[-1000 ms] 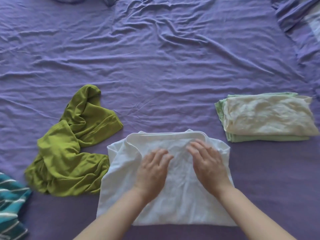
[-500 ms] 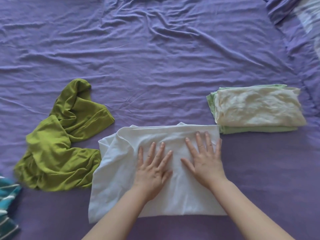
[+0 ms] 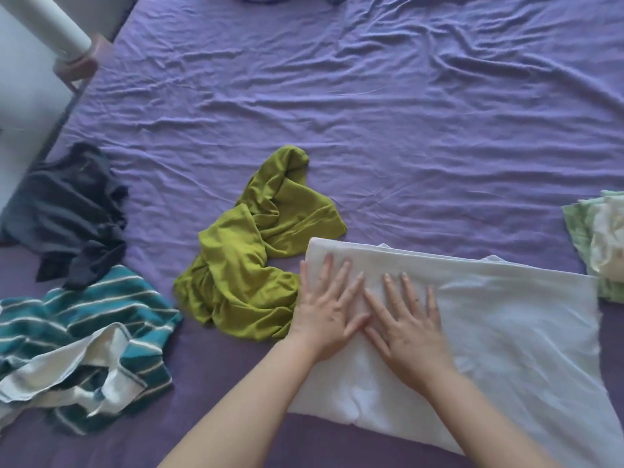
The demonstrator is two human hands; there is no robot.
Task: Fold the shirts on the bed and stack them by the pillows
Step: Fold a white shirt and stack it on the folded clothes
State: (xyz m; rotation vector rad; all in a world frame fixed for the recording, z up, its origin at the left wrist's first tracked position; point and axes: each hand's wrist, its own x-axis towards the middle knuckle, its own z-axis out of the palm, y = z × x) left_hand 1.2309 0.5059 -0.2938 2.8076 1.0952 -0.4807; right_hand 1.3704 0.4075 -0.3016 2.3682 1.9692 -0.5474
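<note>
My left hand (image 3: 326,310) and right hand (image 3: 407,319) lie flat, fingers straight and spread, side by side, pressing the half-folded white shirt (image 3: 489,339) on the bed (image 3: 371,130), gripping nothing. I judge I'm smoothing a fold; next comes another fold, then carrying it to the folded stack (image 3: 604,244) just beside it. The olive shirt (image 3: 256,244) waits crumpled.

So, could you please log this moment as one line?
hands: left, right flat on white shirt | unfolded: green shirt
</note>
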